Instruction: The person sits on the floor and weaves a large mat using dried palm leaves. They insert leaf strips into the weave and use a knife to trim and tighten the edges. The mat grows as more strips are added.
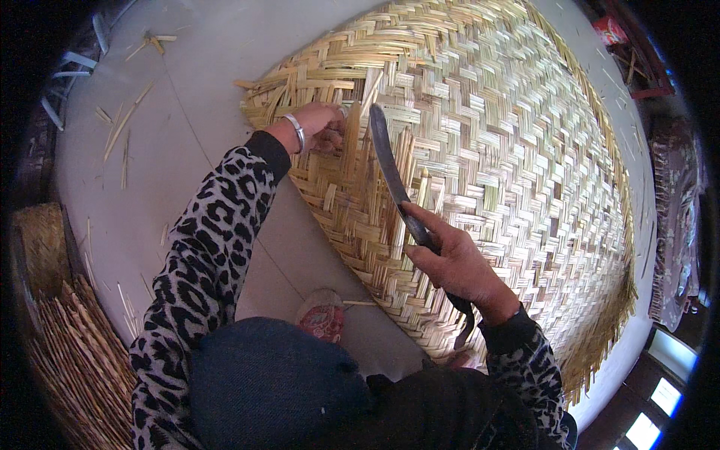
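R hand (459, 264) grips curved metal knife (388, 159); L hand (316, 126) at woven mat (517, 172), grip unclear.

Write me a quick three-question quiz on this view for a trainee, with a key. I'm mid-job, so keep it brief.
1. Which holds the curved dark tool? A) the left hand only; B) the right hand only; C) both hands.

2. True or false: a silvery bracelet circles the left wrist.

3. Fill in one word, left or right: the left hand is at the ___ part of the woven mat, as seen in the picture.

Key:
1: B
2: True
3: left
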